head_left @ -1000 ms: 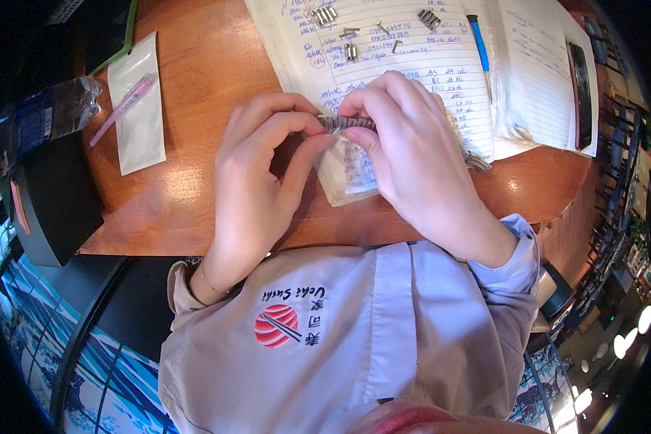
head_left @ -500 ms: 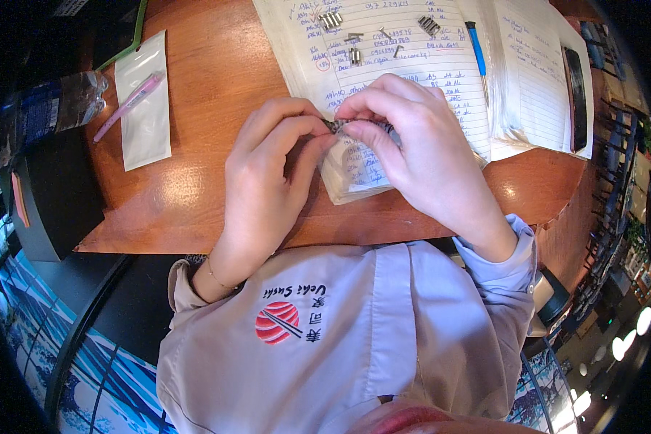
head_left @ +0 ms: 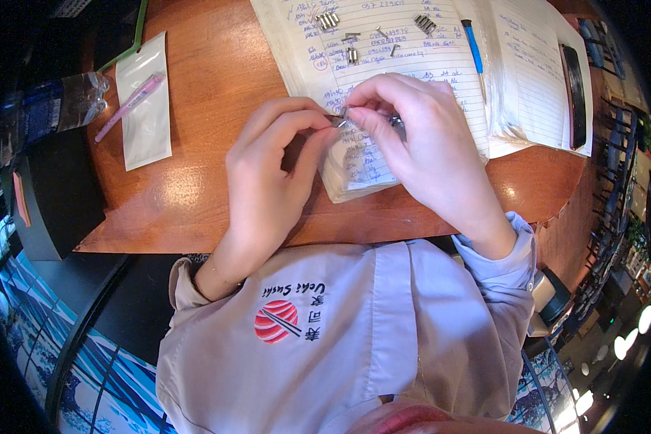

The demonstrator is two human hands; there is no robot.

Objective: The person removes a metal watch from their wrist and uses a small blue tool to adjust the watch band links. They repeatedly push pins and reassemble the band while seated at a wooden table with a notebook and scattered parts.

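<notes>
Over the near part of an open notebook (head_left: 441,98), my two hands meet at the fingertips. My left hand (head_left: 264,163) pinches one end of a small dark metal piece (head_left: 338,118), which looks like part of a metal watch band. My right hand (head_left: 430,137) is closed on the same piece from the other side, thumb against forefinger. A bit of shiny metal (head_left: 396,121) shows under the right fingers; most of it is hidden. Beyond my hands, loose metal links (head_left: 327,21) lie on the page, with another link group (head_left: 425,25) and a smaller pair (head_left: 351,55).
A blue-handled screwdriver (head_left: 474,47) lies along the notebook's fold. On its right page rests a black phone-like object (head_left: 575,98). To the left are a pink pen (head_left: 130,107) on a white pouch (head_left: 150,141) and a clear plastic bottle (head_left: 50,116). The wooden table's (head_left: 166,224) edge is nearest me.
My right fingers have shifted slightly on the metal piece, and more shiny metal shows beneath them. The left hand has hardly moved. The links on the page lie as before.
</notes>
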